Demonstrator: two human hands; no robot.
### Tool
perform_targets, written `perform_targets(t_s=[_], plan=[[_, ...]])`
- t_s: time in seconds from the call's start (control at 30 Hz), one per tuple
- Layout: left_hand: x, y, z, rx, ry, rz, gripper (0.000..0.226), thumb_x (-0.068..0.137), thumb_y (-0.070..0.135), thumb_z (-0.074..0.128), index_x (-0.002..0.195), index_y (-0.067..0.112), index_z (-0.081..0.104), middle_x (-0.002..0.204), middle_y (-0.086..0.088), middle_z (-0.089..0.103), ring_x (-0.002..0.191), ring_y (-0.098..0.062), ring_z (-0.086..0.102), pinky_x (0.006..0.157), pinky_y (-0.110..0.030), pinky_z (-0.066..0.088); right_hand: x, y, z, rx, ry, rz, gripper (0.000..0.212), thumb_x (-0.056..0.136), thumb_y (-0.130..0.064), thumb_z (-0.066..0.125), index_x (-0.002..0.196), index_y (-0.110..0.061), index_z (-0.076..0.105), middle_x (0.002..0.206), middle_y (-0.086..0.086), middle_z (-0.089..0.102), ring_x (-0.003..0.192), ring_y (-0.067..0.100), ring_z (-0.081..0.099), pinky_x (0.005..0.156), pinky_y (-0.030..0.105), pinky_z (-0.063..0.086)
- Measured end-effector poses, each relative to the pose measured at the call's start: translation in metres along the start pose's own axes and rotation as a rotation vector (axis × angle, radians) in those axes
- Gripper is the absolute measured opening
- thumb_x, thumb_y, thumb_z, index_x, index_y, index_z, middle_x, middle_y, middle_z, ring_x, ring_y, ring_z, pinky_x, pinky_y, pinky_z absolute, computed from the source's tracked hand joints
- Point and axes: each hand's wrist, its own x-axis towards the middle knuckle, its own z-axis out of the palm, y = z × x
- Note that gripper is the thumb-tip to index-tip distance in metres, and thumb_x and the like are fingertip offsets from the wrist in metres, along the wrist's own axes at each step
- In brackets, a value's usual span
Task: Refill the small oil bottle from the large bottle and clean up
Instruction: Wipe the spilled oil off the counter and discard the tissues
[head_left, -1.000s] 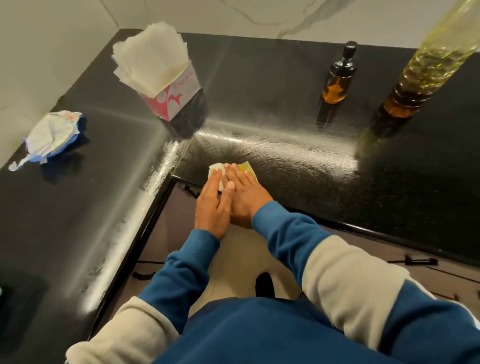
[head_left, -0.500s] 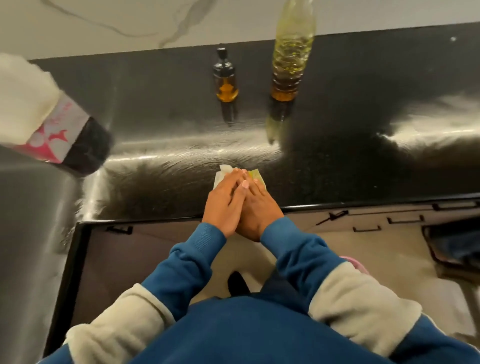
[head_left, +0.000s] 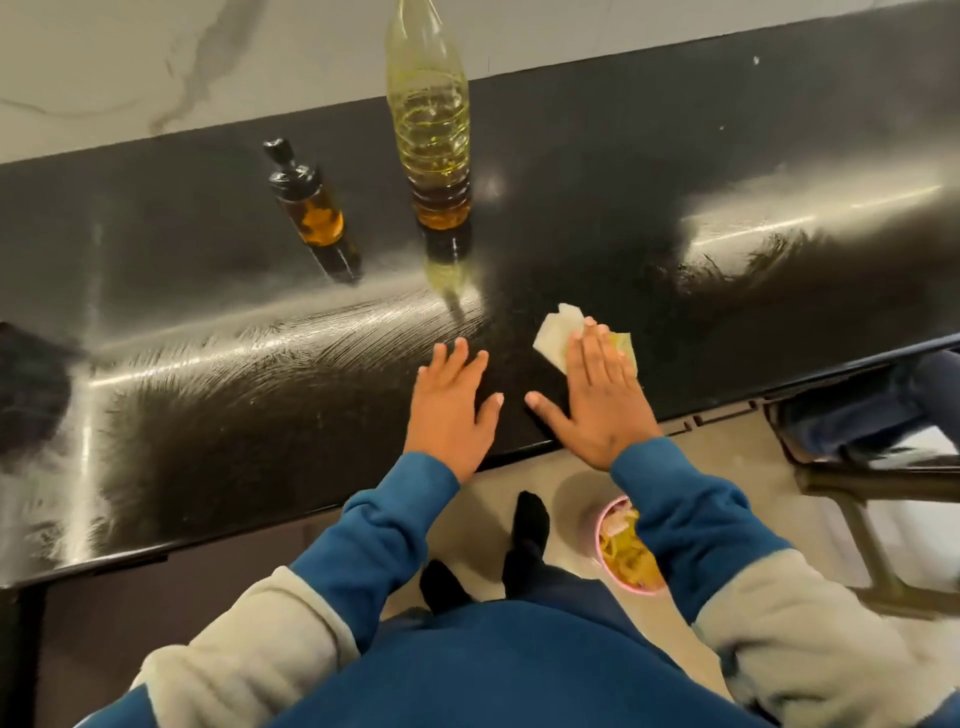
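The right hand (head_left: 597, 395) lies flat, fingers straight, pressing an oil-stained tissue (head_left: 558, 338) to the black desk (head_left: 208, 415) near its front edge. The left hand (head_left: 452, 410), half a second ago stacked on the right, now rests open just to its left. Far behind stand the capped small oil bottle (head_left: 311, 208) and the large bottle (head_left: 434, 135), so refilling looks done; wiping continues rightward.

Small bottle (head_left: 310, 207) left of large bottle (head_left: 432, 135)
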Motion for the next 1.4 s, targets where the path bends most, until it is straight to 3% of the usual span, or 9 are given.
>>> perform_targets(t_s=[0.07, 0.17, 0.4, 0.97, 1.13, 1.2, 1.27, 1.4], plan=[[0.011, -0.009, -0.005, 0.157, 0.017, -0.072, 0.07, 0.102, 0.048, 0.051, 0.161, 0.02, 0.024, 0.171, -0.008, 0.006, 0.158, -0.03, -0.004, 0.126, -0.047, -0.001, 0.02, 0.012, -0.007, -0.002, -0.005, 0.031, 0.108, 0.084, -0.081, 0.008, 0.159, -0.004, -0.004, 0.168, 0.016, -0.012, 0.155, 0.03, -0.011, 0.124, 0.046, -0.002], [0.02, -0.028, -0.02, 0.203, 0.041, -0.186, 0.078, 0.1, 0.059, 0.048, 0.162, 0.02, 0.02, 0.172, -0.009, 0.002, 0.158, -0.031, -0.006, 0.126, -0.048, -0.002, 0.058, 0.02, -0.015, -0.03, -0.004, 0.055, 0.11, 0.083, -0.083, 0.007, 0.159, -0.004, -0.003, 0.168, 0.017, -0.011, 0.155, 0.031, -0.011, 0.126, 0.047, -0.002], [0.001, -0.071, -0.05, 0.166, 0.136, -0.335, 0.076, 0.099, 0.051, 0.057, 0.16, 0.017, 0.028, 0.171, -0.009, 0.008, 0.158, -0.03, -0.001, 0.126, -0.047, 0.002, 0.142, -0.016, -0.029, -0.099, -0.03, -0.039, 0.115, 0.082, -0.086, 0.008, 0.158, 0.0, -0.004, 0.167, 0.02, -0.01, 0.155, 0.035, -0.01, 0.125, 0.049, -0.002], [-0.102, -0.162, -0.093, 0.015, 0.389, -0.617, 0.073, 0.098, 0.047, 0.06, 0.158, 0.016, 0.032, 0.171, -0.008, 0.012, 0.158, -0.028, 0.0, 0.126, -0.045, 0.004, 0.139, -0.268, 0.014, -0.15, -0.158, -0.445, 0.109, 0.087, -0.085, 0.012, 0.159, -0.006, -0.01, 0.166, 0.014, -0.021, 0.153, 0.032, -0.021, 0.125, 0.05, -0.008], [-0.158, -0.196, -0.11, -0.119, 0.422, -0.711, 0.073, 0.1, 0.036, 0.063, 0.16, 0.015, 0.028, 0.171, -0.006, 0.01, 0.158, -0.023, -0.001, 0.125, -0.035, 0.008, 0.123, -0.35, 0.035, -0.167, -0.159, -0.589, 0.103, 0.09, -0.081, 0.013, 0.16, -0.008, -0.007, 0.167, 0.012, -0.02, 0.153, 0.033, -0.02, 0.124, 0.05, -0.008], [-0.176, -0.206, -0.117, -0.135, 0.432, -0.747, 0.071, 0.101, 0.029, 0.061, 0.161, 0.016, 0.025, 0.171, -0.006, 0.01, 0.158, -0.022, 0.0, 0.126, -0.038, 0.011, 0.108, -0.38, 0.043, -0.172, -0.177, -0.667, 0.099, 0.092, -0.079, 0.014, 0.161, -0.009, -0.005, 0.167, 0.011, -0.018, 0.153, 0.033, -0.02, 0.125, 0.05, -0.008], [-0.193, -0.213, -0.123, -0.15, 0.466, -0.78, 0.069, 0.102, 0.022, 0.059, 0.161, 0.015, 0.024, 0.17, -0.007, 0.013, 0.158, -0.022, 0.005, 0.128, -0.04, 0.016, 0.087, -0.405, 0.053, -0.19, -0.197, -0.754, 0.095, 0.094, -0.076, 0.015, 0.161, -0.01, -0.004, 0.168, 0.011, -0.017, 0.153, 0.033, -0.018, 0.125, 0.05, -0.006], [-0.217, -0.22, -0.131, -0.162, 0.527, -0.828, 0.069, 0.099, 0.006, 0.059, 0.159, 0.009, 0.026, 0.167, -0.013, 0.024, 0.156, -0.026, 0.017, 0.125, -0.031, 0.014, 0.042, -0.435, 0.068, -0.226, -0.225, -0.929, 0.087, 0.099, -0.069, 0.015, 0.161, -0.011, -0.003, 0.167, 0.013, -0.016, 0.153, 0.035, -0.018, 0.124, 0.053, -0.005]])
